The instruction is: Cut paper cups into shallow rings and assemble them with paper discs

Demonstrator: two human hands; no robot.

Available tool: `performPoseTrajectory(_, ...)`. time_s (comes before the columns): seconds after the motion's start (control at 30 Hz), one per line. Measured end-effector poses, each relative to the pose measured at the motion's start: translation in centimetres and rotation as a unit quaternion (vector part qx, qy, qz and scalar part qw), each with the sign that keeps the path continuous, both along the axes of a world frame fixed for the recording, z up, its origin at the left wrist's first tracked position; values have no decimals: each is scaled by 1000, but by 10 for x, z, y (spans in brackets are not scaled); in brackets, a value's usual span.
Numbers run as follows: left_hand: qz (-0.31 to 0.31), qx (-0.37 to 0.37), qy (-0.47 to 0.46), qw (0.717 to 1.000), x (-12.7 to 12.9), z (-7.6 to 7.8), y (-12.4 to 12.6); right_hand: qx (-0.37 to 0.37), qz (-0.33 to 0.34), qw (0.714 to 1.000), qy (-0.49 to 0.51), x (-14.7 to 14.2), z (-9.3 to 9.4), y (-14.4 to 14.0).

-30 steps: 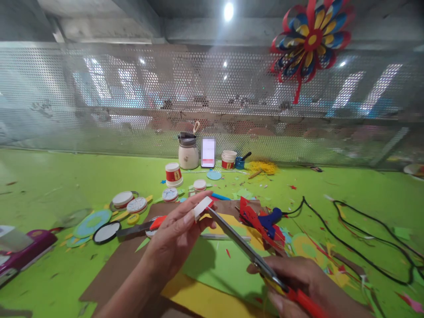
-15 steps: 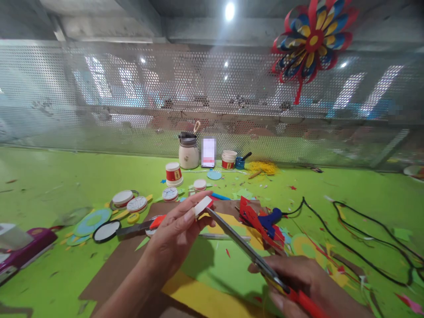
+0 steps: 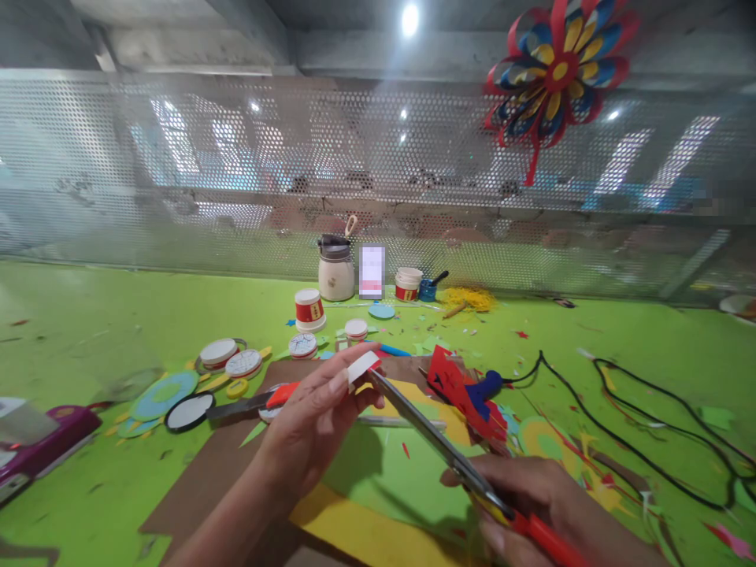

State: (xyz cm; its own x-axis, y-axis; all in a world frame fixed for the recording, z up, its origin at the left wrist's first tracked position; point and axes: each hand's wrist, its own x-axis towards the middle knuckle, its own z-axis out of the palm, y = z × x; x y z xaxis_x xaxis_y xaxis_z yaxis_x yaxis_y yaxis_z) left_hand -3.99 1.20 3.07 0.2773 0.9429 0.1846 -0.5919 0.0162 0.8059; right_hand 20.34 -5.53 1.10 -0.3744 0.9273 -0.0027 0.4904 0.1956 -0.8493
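Between the thumb and fingers of my left hand [image 3: 307, 417] is a small white piece of paper [image 3: 362, 365] with a bit of red at its right end. My right hand [image 3: 543, 496] grips a pair of scissors [image 3: 440, 445] with red handles. The blades look closed or nearly so, and their tips meet the red end of the paper; whether they cut into it I cannot tell. Below both hands lie green paper [image 3: 378, 480], yellow paper [image 3: 348, 524] and a brown sheet [image 3: 201, 480].
Red paper [image 3: 454, 386] lies by a blue glue gun [image 3: 487, 387] with a black cord [image 3: 579, 433] looping right. White-lidded tubs [image 3: 310, 311], a black-handled magnifier-like ring [image 3: 190, 411], a tape dispenser [image 3: 53, 441], a flask [image 3: 336, 272] and a phone [image 3: 372, 272] stand around. A perforated metal screen [image 3: 236, 173] closes the back.
Both hands, the paper and the scissors hold almost the same place. The red paper beside the glue gun has shifted slightly and lies a little differently.
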Motion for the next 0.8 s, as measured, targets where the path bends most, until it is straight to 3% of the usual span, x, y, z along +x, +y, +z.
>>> performPoseTrajectory(0.3, 4, 1, 1, 1000, 1, 3, -1, -2, 7, 1000, -19, -1, 0, 0)
performPoseTrajectory(0.47, 7, -3, 3, 1000, 0, 3, 0, 4, -25, 999, -20, 0, -4, -2)
performPoseTrajectory(0.8, -4, 6, 1, 1000, -1, 1, 1, -6, 15, 999, -40, 0, 2, 1)
